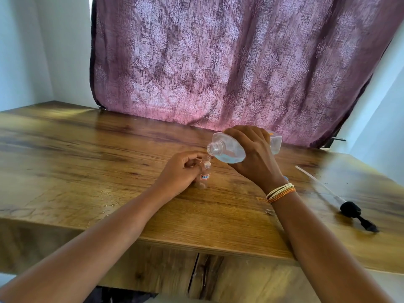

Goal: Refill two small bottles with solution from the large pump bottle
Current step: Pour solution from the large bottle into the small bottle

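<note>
Large bottle [229, 149]: clear, pump off, tipped nearly flat above the worktop [87, 154], open threaded neck pointing left and slightly down. Clear liquid pooled along its lower side. Right hand [253, 156] wrapped over the body from above, fingers closed round it; string bands, cream and orange, on that wrist [281, 192].

Small bottle [204, 174]: upright on the worktop, roughly mid-surface and toward the far edge, just below and left of the big bottle's neck. Clear, small label with red border. Whether a second small bottle stands behind it cannot be told. Left hand [183, 171] curled round it from the left, fingers closed on the upper part, heel of hand resting on the wood.

Pump head [354, 212]: black, lying on its side near the right edge, long clear dip tube [317, 182] running away toward the far edge. Well apart from both hands.

Purple patterned curtain [218, 62] hangs behind the far edge
</note>
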Demonstrator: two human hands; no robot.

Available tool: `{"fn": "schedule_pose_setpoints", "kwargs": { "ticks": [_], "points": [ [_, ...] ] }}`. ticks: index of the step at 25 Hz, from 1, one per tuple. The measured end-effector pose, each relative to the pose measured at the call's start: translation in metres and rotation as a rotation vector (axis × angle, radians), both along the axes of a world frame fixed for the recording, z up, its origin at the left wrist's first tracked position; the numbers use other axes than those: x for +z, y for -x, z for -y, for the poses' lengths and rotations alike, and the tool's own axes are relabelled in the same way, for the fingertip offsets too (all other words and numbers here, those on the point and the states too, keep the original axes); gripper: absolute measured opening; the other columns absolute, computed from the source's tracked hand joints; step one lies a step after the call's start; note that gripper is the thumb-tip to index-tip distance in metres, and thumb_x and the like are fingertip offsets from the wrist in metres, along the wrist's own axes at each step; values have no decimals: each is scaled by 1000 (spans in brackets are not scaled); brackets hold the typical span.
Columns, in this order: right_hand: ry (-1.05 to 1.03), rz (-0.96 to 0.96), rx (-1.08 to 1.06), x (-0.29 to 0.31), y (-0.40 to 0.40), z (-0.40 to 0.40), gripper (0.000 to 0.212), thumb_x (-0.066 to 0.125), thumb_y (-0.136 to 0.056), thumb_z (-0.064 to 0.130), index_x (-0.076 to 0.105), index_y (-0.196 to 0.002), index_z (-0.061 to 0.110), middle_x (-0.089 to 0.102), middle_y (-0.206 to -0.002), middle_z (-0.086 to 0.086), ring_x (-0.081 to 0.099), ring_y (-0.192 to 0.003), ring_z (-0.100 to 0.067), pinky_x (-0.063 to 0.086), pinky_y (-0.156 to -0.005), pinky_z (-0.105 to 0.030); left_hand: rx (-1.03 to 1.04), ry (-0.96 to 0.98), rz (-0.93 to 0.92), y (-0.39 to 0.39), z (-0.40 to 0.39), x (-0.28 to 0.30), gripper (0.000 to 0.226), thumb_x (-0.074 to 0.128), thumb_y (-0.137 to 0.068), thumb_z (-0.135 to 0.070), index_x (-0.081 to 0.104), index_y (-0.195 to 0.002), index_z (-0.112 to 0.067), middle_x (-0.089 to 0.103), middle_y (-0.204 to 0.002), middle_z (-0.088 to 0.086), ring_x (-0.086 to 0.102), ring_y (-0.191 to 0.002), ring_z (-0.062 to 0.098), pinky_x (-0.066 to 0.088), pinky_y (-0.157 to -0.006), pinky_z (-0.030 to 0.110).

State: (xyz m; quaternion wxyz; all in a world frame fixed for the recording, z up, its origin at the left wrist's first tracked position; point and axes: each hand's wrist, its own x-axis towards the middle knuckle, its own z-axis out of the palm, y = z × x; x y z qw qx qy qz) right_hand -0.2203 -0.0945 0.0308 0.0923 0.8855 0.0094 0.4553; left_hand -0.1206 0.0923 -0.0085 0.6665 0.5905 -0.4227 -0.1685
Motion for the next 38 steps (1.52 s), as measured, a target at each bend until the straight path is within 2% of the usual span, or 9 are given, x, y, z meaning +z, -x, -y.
{"fn": "schedule_pose_setpoints", "kwargs": {
  "ticks": [3, 6, 11, 14, 17, 26, 30, 38],
  "points": [
    [13, -3, -16, -1, -1, 2, 50, 73, -75, 43, 59, -120, 26, 63, -116, 2, 57, -106, -23, 40, -90, -45, 8, -3, -6, 0, 1, 0, 20, 65, -88, -9, 72, -96, -25, 73, -96, 16, 72, -90, 30, 61, -66, 49],
    [23, -8, -30, -1, -1, 3, 51, 74, -75, 43, 60, -120, 25, 63, -117, 3, 56, -108, -23, 40, -91, -45, 21, -10, 7, 1, 0, 2, 24, 65, -88, -8, 72, -91, -30, 74, -92, 11, 72, -82, 22, 62, -62, 36],
    [32, -8, -37, -2, -1, 3, 49, 74, -76, 42, 60, -120, 26, 63, -118, 3, 56, -109, -23, 39, -91, -45, 34, -5, 21, 3, -1, 4, 25, 65, -87, -6, 72, -87, -31, 74, -91, 14, 72, -80, 22, 61, -60, 29],
    [27, 11, -21, -2, -1, 3, 52, 75, -75, 42, 58, -121, 26, 63, -117, 2, 56, -109, -23, 40, -91, -46, 60, -20, 59, 2, -1, 3, 23, 67, -87, -11, 71, -89, -34, 75, -94, 12, 72, -89, 33, 62, -73, 42],
    [38, 17, -17, -2, -1, 2, 52, 76, -74, 41, 56, -121, 27, 63, -117, 2, 56, -108, -23, 39, -91, -45, 63, -28, 61, 0, -1, 2, 22, 67, -86, -13, 72, -91, -34, 75, -95, 9, 71, -95, 29, 57, -82, 55],
    [34, 13, -35, -2, -1, 0, 49, 75, -75, 40, 61, -120, 24, 63, -117, 2, 57, -109, -24, 40, -91, -46, 98, -49, 121, 0, -1, 3, 22, 67, -87, -13, 70, -94, -33, 76, -92, -1, 71, -90, 15, 54, -91, 50],
    [26, 14, -36, -1, 0, -2, 47, 75, -77, 42, 62, -119, 26, 63, -117, 4, 56, -109, -22, 39, -92, -45, 78, -45, 98, 0, -2, 3, 20, 67, -87, -11, 70, -97, -28, 75, -98, 10, 71, -98, 27, 53, -92, 53],
    [23, 5, -52, -2, 0, -1, 48, 74, -77, 43, 62, -120, 25, 63, -118, 3, 56, -110, -22, 39, -93, -45, 105, -54, 118, 2, -4, 5, 21, 66, -87, -12, 70, -94, -31, 75, -98, 5, 70, -97, 22, 53, -94, 51]
  ]
}}
